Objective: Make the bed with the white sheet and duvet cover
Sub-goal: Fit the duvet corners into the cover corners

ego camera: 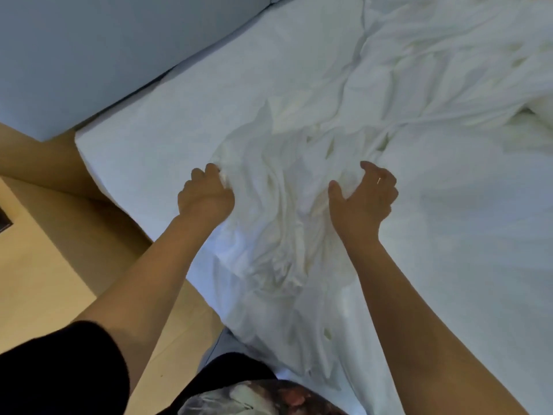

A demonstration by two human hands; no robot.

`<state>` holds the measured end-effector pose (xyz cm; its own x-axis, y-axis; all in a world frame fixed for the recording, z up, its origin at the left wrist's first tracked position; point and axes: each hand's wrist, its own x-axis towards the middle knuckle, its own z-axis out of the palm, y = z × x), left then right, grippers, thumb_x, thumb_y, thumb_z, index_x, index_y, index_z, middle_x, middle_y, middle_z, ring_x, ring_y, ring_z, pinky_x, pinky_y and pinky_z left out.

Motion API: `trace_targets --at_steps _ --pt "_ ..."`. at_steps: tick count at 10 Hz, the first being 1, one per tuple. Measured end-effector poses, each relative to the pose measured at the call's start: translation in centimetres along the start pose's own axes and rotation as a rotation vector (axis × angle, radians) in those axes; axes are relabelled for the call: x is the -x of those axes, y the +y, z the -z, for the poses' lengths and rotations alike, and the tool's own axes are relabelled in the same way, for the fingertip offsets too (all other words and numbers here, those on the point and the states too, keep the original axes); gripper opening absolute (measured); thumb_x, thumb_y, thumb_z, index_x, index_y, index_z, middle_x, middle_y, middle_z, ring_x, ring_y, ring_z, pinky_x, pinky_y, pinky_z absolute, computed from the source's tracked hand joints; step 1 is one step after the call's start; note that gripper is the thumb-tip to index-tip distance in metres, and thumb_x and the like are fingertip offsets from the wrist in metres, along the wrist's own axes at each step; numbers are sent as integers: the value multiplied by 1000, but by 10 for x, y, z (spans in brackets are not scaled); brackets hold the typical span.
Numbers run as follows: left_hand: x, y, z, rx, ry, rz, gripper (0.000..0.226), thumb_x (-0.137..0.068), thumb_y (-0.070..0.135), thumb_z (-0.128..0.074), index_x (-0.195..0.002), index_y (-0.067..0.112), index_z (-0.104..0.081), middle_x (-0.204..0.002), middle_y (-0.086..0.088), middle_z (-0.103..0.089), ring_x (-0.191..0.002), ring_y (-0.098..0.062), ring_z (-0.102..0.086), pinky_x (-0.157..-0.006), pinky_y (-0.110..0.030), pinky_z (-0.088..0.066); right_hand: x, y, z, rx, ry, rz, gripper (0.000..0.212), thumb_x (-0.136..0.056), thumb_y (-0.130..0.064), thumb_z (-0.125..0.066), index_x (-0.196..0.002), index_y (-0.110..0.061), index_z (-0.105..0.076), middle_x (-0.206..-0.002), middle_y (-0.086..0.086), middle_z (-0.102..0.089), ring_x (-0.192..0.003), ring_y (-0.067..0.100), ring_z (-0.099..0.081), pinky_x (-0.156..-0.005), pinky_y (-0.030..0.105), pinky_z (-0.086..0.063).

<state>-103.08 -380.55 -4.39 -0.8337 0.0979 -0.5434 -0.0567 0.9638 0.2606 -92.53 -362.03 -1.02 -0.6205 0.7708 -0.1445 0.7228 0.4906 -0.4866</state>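
The bed [98,163] ran from the lower middle up to the right, covered with a flat white sheet [179,121]; across that sheet lay a crumpled cloth [284,205], also white, bunched in long folds from the near edge of the bed up toward the far right corner, where it was heaped higher; whether this cloth was the duvet cover or a second sheet could not be told. The left hand [206,196] was at the left edge of the folds, its fingers curled in and pinching a bit of the crumpled cloth; the right hand [363,199] was over the middle of the same cloth, thumb spread and fingers loosely bent with nothing between them; whether its palm touched the fabric could not be told; a thin ring [379,180] showed on one finger. Both forearms were bare; a black sleeve [59,369] covered the left upper arm. A pale padded headboard [89,55] stood along the far left side of the bed; a tan floor [45,265] lay beside the bed on the left.
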Motion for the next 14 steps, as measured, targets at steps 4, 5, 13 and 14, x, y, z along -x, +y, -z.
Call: trace_targets --at_steps 4,5,13,14 --pt "-42 204 -52 399 -48 -468 38 -95 47 -42 -102 13 -58 -102 -2 -61 -94 -21 -59 -71 -29 -41 -65 26 3 -222 -203 -75 52 -85 -16 -59 -135 -11 -43 -128 2 -47 -118 15 -47 -98 25 -38" --pt "-59 243 -58 105 10 -588 51 -92 55 -43 -120 14 -53 -116 -5 -54 -106 -25 -53 -81 -34 -42 -85 40 22 -148 52 -30 44 -83 -9 -57 -127 -10 -50 -127 5 -46 -119 21 -42 -94 22 -31" --pt "8 314 -55 832 -426 -646 26 -95 32 -51 -73 22 -60 -57 15 -64 -49 8 -57 -48 -4 -40 -145 160 25 -465 -402 -343 30 -98 -27 -39 -116 -16 -61 -107 2 -65 -100 16 -59 -85 31 -44" --pt "32 318 -75 608 -545 -713 20 -77 31 -75 -93 27 -65 -89 10 -70 -81 -3 -67 -72 -18 -53 -157 166 84 -1747 -275 -584 43 -95 -39 -40 -92 -7 -69 -91 9 -71 -85 23 -66 -82 39 -46"
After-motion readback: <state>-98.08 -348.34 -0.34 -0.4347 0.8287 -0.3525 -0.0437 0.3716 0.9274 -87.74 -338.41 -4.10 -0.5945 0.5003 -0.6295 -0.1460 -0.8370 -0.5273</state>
